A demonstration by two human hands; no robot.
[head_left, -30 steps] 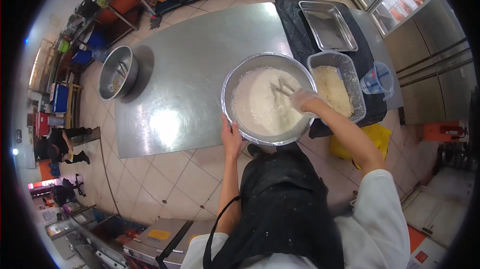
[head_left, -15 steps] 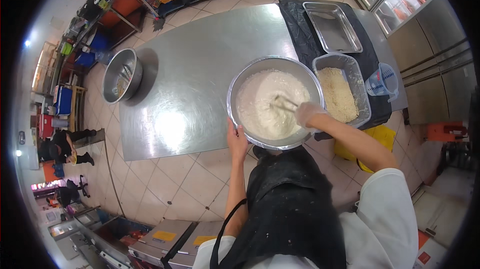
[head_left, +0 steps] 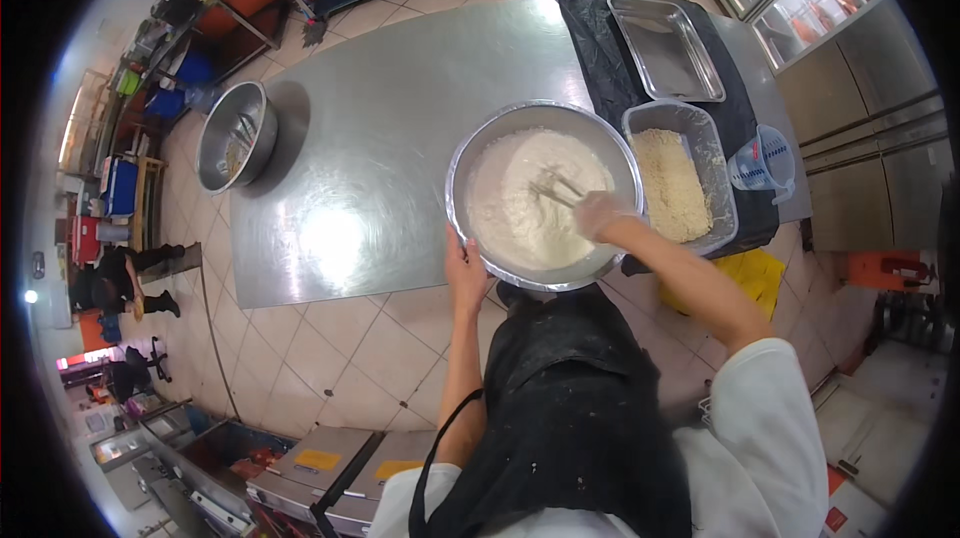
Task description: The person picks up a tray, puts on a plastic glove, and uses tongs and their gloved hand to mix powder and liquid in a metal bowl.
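Note:
A large steel mixing bowl [head_left: 455,178] stands at the near edge of the metal table, holding a thick, pale batter [head_left: 510,223]. My left hand [head_left: 465,270] grips the bowl's near-left rim, thumb to the outside wall and fingers partly hidden. Over the bowl's right side, my right hand [head_left: 605,218], in a clear glove, is closed around the handle of a metal whisk [head_left: 568,188]. The whisk's head is blurred and dips into the batter near the middle. Just right of the bowl, a grey plastic tub [head_left: 728,203] contains pale crumbs [head_left: 672,183].
A clear measuring jug [head_left: 765,163] stands right of the tub. Beyond lies a shallow steel tray [head_left: 670,48] on black plastic sheeting [head_left: 590,33]. Another steel bowl [head_left: 262,138] with utensils sits at the table's left end. A person [head_left: 120,283] is far left.
The whisk and my right hand have shifted slightly left through the batter. My left hand keeps its hold on the rim; the whole view has moved a little.

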